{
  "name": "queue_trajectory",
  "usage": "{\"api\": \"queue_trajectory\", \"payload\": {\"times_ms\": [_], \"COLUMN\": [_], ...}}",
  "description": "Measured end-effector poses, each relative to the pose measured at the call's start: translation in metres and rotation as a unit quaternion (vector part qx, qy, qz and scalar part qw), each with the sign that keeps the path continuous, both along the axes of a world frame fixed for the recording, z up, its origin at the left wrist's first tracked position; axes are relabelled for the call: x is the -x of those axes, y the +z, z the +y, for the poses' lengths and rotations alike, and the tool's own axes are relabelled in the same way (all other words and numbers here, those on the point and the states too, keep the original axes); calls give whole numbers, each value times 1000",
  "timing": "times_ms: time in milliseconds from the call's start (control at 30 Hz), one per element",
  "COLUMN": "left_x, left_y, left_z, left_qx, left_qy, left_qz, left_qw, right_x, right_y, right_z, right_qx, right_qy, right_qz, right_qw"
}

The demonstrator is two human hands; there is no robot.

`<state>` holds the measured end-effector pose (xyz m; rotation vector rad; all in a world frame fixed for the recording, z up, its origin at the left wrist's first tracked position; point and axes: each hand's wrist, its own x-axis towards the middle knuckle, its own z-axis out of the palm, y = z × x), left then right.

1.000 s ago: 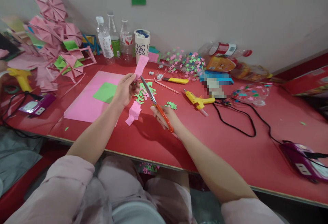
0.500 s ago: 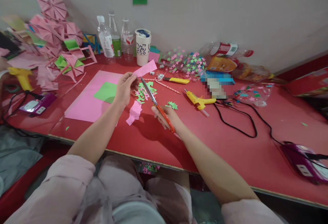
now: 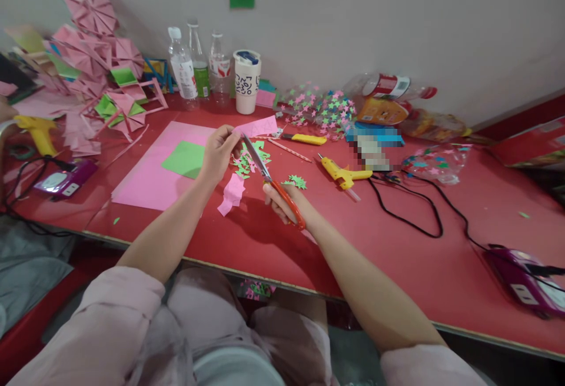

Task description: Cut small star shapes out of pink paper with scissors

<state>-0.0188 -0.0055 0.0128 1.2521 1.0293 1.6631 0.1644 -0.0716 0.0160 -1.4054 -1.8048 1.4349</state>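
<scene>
- Fingers of the left hand (image 3: pixel 217 152) pinched a thin pink paper strip (image 3: pixel 258 126) above the red counter (image 3: pixel 397 245).
- Right hand (image 3: pixel 282 200) gripped orange-handled scissors (image 3: pixel 270 179), steel blades angled at the strip.

Bare red table (image 3: pixel 265 245) along the near edge, under and between both forearms: open passage. Wide bare stretch right of the right hand (image 3: pixel 282 200), out to the black cable (image 3: pixel 419 209), which loops across the surface toward the purple device (image 3: pixel 525 283). Ahead of the hands: paper scraps (image 3: pixel 247 159), yellow glue gun (image 3: pixel 342 173), yellow cutter (image 3: pixel 304 138), all lying flat. Back wall line blocked by upright bottles (image 3: pixel 194 68) and a cup (image 3: pixel 246 82). Left of the left hand (image 3: pixel 218 153): flat pink sheet (image 3: pixel 150 177), then stacked folded paper pieces (image 3: pixel 92 68) closing off the far-left corner.
</scene>
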Motion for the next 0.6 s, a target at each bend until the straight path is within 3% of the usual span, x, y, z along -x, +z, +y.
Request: {"api": "queue_trajectory", "payload": {"times_ms": [600], "left_x": [0], "left_y": [-2], "left_z": [1], "left_qx": [9], "left_qy": [-17], "left_qz": [-21], "left_qw": [1000], "right_x": [1], "right_y": [0], "right_z": [-2], "right_qx": [-1], "right_qy": [1], "right_qz": [30], "right_qw": [1000]}}
